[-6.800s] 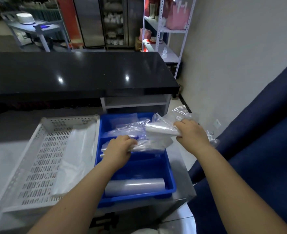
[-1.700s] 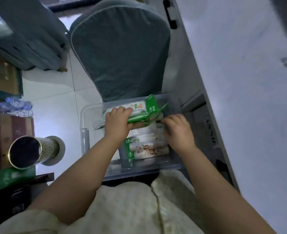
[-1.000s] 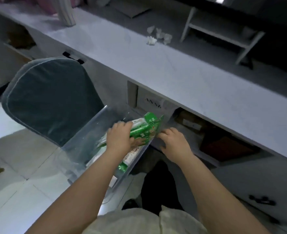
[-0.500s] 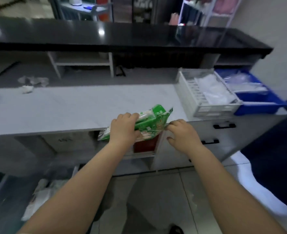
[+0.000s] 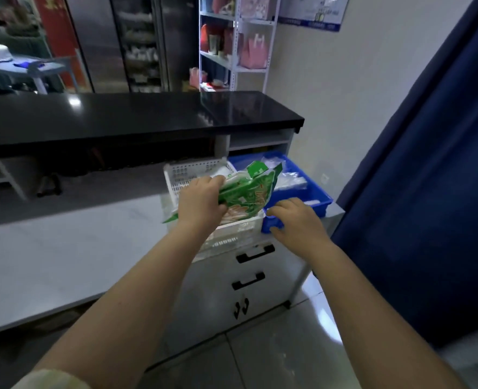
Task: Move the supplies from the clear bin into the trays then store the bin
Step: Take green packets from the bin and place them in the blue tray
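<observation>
We are seeing the left hand (image 5: 201,203) closing its grip around green packets (image 5: 246,192), holding them above the white tray (image 5: 187,172). The right hand (image 5: 294,220) is hovering with fingers loosely spread and holding nothing, over the near corner of the blue tray (image 5: 313,192). Both trays are sitting side by side, touching, at the right end of the white tabletop (image 5: 63,248). Clear plastic bags (image 5: 291,178) are lying in the blue tray.
</observation>
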`<state>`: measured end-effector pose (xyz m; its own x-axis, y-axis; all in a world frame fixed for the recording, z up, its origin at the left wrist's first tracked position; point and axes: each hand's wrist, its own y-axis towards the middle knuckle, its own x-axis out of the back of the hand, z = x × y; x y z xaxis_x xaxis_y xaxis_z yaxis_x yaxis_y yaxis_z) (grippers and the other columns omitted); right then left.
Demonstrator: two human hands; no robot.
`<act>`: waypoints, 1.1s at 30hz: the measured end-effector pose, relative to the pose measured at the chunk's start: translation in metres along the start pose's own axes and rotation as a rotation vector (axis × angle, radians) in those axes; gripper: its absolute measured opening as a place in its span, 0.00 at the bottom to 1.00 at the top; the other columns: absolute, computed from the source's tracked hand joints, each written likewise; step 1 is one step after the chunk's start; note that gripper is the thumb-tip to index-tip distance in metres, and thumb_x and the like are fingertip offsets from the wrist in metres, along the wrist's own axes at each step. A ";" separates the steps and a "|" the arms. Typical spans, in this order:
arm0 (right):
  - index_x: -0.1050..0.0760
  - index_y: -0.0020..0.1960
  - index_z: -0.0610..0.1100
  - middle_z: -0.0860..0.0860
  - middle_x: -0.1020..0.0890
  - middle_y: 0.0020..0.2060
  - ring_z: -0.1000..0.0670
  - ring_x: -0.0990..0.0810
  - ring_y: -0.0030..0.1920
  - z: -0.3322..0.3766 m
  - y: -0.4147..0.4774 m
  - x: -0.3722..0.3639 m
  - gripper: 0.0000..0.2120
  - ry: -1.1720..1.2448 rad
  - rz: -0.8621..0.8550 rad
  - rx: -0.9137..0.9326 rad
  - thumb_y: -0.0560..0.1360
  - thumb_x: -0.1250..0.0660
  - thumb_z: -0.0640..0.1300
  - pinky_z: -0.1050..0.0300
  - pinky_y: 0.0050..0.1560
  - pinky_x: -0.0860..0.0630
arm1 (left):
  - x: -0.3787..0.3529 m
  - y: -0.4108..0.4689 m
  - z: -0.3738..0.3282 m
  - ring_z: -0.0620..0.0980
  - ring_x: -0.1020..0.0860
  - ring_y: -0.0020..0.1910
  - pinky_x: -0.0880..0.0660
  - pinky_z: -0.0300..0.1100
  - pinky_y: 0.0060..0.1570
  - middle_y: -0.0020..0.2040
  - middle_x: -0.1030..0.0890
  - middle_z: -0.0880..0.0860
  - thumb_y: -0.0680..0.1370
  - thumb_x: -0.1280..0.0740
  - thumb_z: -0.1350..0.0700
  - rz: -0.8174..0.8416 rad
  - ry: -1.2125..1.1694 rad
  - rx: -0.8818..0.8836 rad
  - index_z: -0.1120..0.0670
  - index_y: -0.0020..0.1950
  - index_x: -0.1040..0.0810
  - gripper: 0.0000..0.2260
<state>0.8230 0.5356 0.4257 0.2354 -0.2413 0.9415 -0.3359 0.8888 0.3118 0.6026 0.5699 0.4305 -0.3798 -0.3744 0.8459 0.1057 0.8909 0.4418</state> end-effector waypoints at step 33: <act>0.22 0.60 0.45 0.45 0.20 0.56 0.41 0.26 0.58 -0.296 0.341 -0.166 0.15 0.052 0.219 0.009 0.74 0.35 0.39 0.48 0.56 0.28 | -0.206 0.323 0.035 0.55 0.24 0.47 0.29 0.50 0.44 0.49 0.19 0.50 0.65 0.28 0.60 -0.073 0.079 0.056 0.51 0.59 0.24 0.23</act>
<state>0.9392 0.9936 0.3379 0.2025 -0.0219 0.9790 -0.3927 0.9140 0.1017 0.6824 0.9436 0.3878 -0.3108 -0.4560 0.8340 0.0284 0.8726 0.4876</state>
